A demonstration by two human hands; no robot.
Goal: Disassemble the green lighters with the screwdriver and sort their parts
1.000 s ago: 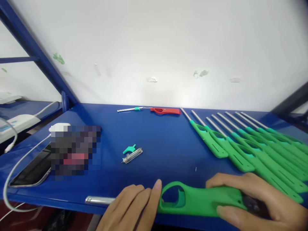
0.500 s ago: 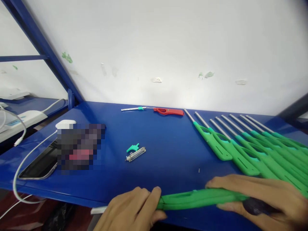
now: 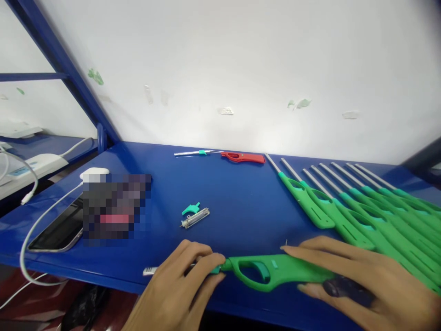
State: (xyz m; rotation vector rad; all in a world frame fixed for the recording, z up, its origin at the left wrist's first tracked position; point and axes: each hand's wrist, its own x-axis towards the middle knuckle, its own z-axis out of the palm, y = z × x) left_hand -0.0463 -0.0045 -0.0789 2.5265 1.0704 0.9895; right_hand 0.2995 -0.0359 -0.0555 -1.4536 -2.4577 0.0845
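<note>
A green long-neck gas lighter (image 3: 292, 269) lies sideways between my hands near the table's front edge, its finger loop and teal trigger facing up. My left hand (image 3: 182, 280) pinches its teal collar and metal tube, and the tube's slotted tip shows beyond my fingers. My right hand (image 3: 372, 280) closes on the handle's rear end. A dark rounded handle (image 3: 347, 290), its kind unclear, is tucked in the same hand. Beyond my hands lie a clear fuel tank (image 3: 195, 218) and a loose teal trigger (image 3: 191, 209). A small screw (image 3: 285, 242) lies beside my right fingertips.
Several green lighters (image 3: 368, 220) lie in a row on the right of the blue table (image 3: 237, 193). Against the wall lies a red lighter body (image 3: 243, 157) with its tube (image 3: 188, 153) pulled out. A phone (image 3: 58, 230), a white cable and a blurred-out item (image 3: 117, 207) occupy the left.
The lighter has rolled from its narrow edge onto its flat side, so the loop and trigger now show. My left hand has shifted slightly left, onto the collar and tube.
</note>
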